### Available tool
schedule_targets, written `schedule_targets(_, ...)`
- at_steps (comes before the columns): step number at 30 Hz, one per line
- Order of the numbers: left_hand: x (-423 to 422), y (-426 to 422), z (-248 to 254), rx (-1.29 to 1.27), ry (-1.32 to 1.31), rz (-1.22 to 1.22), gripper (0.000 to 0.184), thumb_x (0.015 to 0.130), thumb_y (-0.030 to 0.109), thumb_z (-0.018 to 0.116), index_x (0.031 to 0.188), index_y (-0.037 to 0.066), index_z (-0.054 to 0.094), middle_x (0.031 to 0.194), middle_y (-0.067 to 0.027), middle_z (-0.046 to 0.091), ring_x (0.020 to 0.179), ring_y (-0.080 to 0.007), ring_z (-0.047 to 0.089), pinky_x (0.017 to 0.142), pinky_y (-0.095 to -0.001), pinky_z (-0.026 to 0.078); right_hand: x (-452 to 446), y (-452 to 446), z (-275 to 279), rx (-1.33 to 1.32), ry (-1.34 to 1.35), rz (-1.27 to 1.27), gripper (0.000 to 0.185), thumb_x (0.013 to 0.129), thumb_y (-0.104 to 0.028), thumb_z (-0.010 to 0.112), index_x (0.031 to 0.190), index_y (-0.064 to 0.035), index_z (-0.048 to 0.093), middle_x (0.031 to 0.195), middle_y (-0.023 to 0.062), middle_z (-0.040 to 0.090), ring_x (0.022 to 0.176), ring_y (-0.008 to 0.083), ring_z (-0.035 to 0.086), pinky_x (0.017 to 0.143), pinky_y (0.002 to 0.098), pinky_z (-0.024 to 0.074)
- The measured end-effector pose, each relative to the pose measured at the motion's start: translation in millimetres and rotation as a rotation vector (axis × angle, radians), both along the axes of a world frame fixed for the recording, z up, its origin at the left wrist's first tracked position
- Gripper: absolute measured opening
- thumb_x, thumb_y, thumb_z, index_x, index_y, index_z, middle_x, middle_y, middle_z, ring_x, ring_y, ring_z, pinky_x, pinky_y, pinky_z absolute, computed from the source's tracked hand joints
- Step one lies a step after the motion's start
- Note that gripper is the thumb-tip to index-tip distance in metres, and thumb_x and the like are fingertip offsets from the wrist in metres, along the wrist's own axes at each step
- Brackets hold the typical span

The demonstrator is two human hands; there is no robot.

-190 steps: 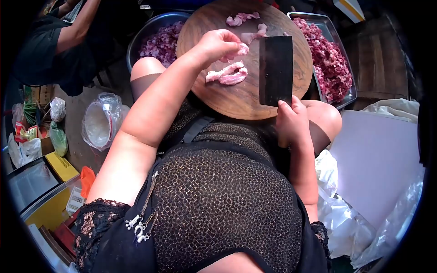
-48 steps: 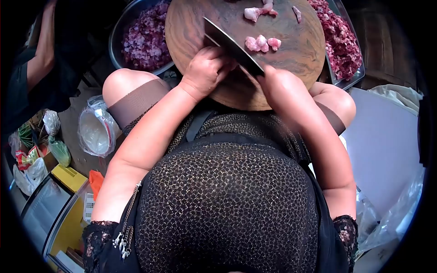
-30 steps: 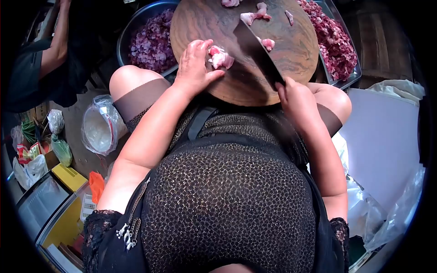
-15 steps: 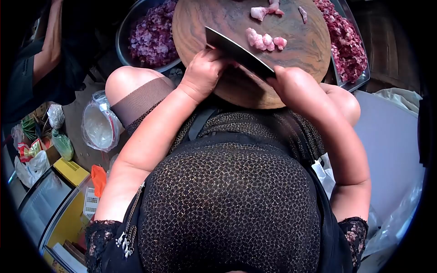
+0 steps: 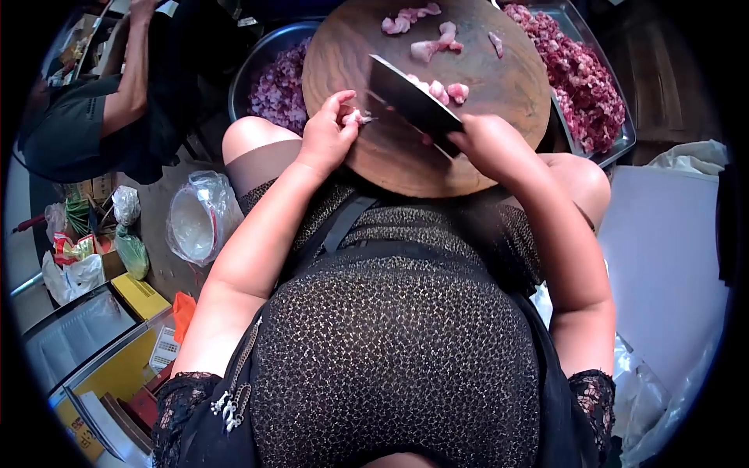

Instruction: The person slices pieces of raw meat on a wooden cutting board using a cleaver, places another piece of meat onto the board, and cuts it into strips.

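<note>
My right hand (image 5: 495,144) grips a wide cleaver (image 5: 413,101), its dark blade tilted over a round wooden chopping block (image 5: 374,168). To the left of the blade, my left hand (image 5: 329,132) pinches a small pale piece of meat (image 5: 355,117) above the block's left edge. Several pink lumps of meat (image 5: 458,93) lie behind the blade, partly hidden by it. Farther back on the block rest a forked piece of meat (image 5: 437,45), a strip of meat (image 5: 409,17) and a thin sliver (image 5: 496,44).
Chopped meat fills a metal bowl (image 5: 240,86) left of the block and a metal tray (image 5: 620,152) on its right. A plastic-lined bucket (image 5: 193,226) stands by my left knee. Another person's arm (image 5: 134,70) shows at upper left. A grey surface (image 5: 663,249) lies to the right.
My left hand has moved away from the blade, leftward, with a small piece of meat in its fingers. The cleaver now stands more steeply. The whole view has shifted slightly.
</note>
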State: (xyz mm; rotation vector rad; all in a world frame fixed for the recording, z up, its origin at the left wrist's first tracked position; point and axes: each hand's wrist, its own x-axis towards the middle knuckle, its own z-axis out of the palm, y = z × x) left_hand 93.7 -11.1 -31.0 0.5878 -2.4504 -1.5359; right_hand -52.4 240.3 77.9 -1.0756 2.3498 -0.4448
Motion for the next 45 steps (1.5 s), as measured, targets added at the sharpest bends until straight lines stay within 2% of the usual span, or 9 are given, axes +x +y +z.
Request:
schedule_targets(6, -49.7, 20.8, 6.2, -0.474, 0.063, -0.086, 0.039, 0.085, 0.006, 0.058, 0.124, 0.002, 0.059, 0.105, -0.0148, 0.065, 0.094, -0.0241, 0.065, 0.087, -0.0332, 0.052, -20.8, 60.3, 16.0, -0.063, 0.016, -0.266, 0.028, 0.093, -0.024, 0.059, 0.091, 0.0040, 0.064, 0.076, 0.0246, 0.065, 0.074, 0.0400, 0.066, 0.070, 0.0473, 0.0511)
schedule_targets(12, -125.8, 93.8, 43.5, -0.588, 0.362, -0.497, 0.026, 0.076, 0.009, 0.065, 0.101, 0.009, 0.073, 0.107, -0.0086, 0.071, 0.101, -0.0272, 0.066, 0.086, -0.0354, 0.053, -65.8, 81.3, -28.9, -0.545, -0.630, -0.726, 0.025, 0.097, -0.022, 0.058, 0.090, 0.0009, 0.054, 0.056, 0.0056, 0.053, 0.044, 0.0161, 0.053, 0.041, 0.0326, 0.0439)
schedule_targets(15, -162.2, 89.3, 49.3, -0.377, 0.199, -0.338, 0.020, 0.080, 0.010, 0.069, 0.100, 0.008, 0.072, 0.105, -0.0089, 0.071, 0.090, -0.0253, 0.069, 0.082, -0.0326, 0.054, -73.7, 77.1, -44.2, -0.594, -0.603, -0.838, 0.025, 0.096, -0.023, 0.059, 0.084, -0.0025, 0.052, 0.058, 0.0027, 0.053, 0.044, 0.0133, 0.052, 0.041, 0.0292, 0.0438)
schedule_targets(18, -186.0, 55.0, 38.7, -0.851, 0.192, -0.016, 0.029, 0.080, 0.017, 0.071, 0.106, 0.004, 0.069, 0.099, -0.0154, 0.071, 0.093, -0.0262, 0.068, 0.084, -0.0331, 0.053, -80.6, 67.7, -34.3, -0.655, -0.648, -0.859, 0.023, 0.096, -0.023, 0.059, 0.085, -0.0044, 0.051, 0.059, 0.0021, 0.052, 0.044, 0.0128, 0.051, 0.040, 0.0288, 0.0436)
schedule_targets(20, -187.5, 35.8, 40.4, -0.566, -0.274, -0.058, 0.032, 0.080, 0.019, 0.072, 0.108, 0.004, 0.068, 0.100, -0.0162, 0.071, 0.094, -0.0291, 0.068, 0.086, -0.0348, 0.053, -86.6, 64.3, -33.0, -0.675, -0.638, -0.840, 0.022, 0.096, -0.023, 0.059, 0.087, -0.0061, 0.050, 0.059, 0.0014, 0.050, 0.042, 0.0124, 0.050, 0.038, 0.0281, 0.0428)
schedule_targets(30, -115.8, 13.0, 75.5, 0.555, -0.222, 0.032, 0.045, 0.088, 0.005, 0.064, 0.130, 0.005, 0.049, 0.094, -0.0064, 0.067, 0.077, -0.0118, 0.065, 0.054, -0.0223, 0.051, -84.2, 65.7, -30.4, -0.745, -0.767, -0.807, 0.025, 0.096, -0.024, 0.061, 0.084, -0.0070, 0.048, 0.061, 0.0004, 0.051, 0.045, 0.0109, 0.051, 0.040, 0.0271, 0.0435)
schedule_targets(34, -84.2, 9.3, 51.5, -0.331, -0.448, -0.064, 0.036, 0.080, 0.014, 0.080, 0.109, 0.002, 0.063, 0.087, -0.0028, 0.067, 0.074, -0.0101, 0.062, 0.063, -0.0239, 0.052, -82.0, 70.0, -24.4, -0.778, -0.773, -0.840, 0.022, 0.097, -0.024, 0.060, 0.086, -0.0081, 0.048, 0.061, -0.0001, 0.051, 0.045, 0.0102, 0.050, 0.040, 0.0263, 0.0439)
schedule_targets(40, -133.6, 12.5, 61.5, -0.598, 0.072, -0.086, 0.021, 0.090, 0.019, 0.069, 0.106, 0.004, 0.070, 0.098, -0.0103, 0.070, 0.091, -0.0211, 0.067, 0.082, -0.0299, 0.053, -87.4, 72.3, -24.8, -0.920, -0.817, -0.954, 0.017, 0.097, -0.021, 0.059, 0.090, -0.0103, 0.048, 0.062, -0.0005, 0.051, 0.045, 0.0110, 0.050, 0.040, 0.0269, 0.0438)
schedule_targets(45, -228.5, 52.2, 50.7, -0.648, -0.262, -0.162, 0.031, 0.080, 0.035, 0.074, 0.087, 0.005, 0.074, 0.080, -0.0120, 0.072, 0.077, -0.0255, 0.069, 0.074, -0.0348, 0.053, -90.8, 68.8, -26.0, -0.929, -0.860, -0.967, 0.018, 0.096, -0.022, 0.060, 0.089, -0.0100, 0.048, 0.063, -0.0010, 0.050, 0.046, 0.0105, 0.050, 0.041, 0.0264, 0.0436)
